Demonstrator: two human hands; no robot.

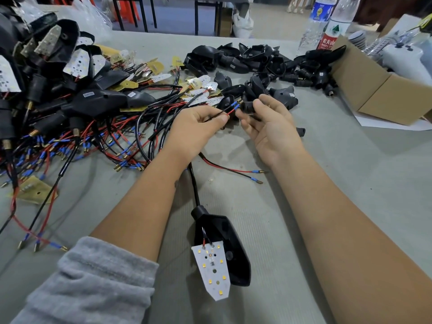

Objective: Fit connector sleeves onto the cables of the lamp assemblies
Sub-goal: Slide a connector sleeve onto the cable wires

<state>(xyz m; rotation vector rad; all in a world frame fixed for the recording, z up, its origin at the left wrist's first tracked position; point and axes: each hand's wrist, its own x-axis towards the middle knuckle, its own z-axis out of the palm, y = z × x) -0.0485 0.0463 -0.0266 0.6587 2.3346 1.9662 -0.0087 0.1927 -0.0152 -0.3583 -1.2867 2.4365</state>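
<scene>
Threading cable ends into a connector sleeve

The left hand pinches the cable; the right hand grips a black connector sleeve at its blue-tipped ends. Unsleeved cables heap left; loose sleeves lie far across the bench, so much remains.

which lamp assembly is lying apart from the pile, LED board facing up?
The lamp near the bottom centre, between the forearms. Its white LED board faces up, and it lies alone on the table, unlike the heap at left.
</scene>
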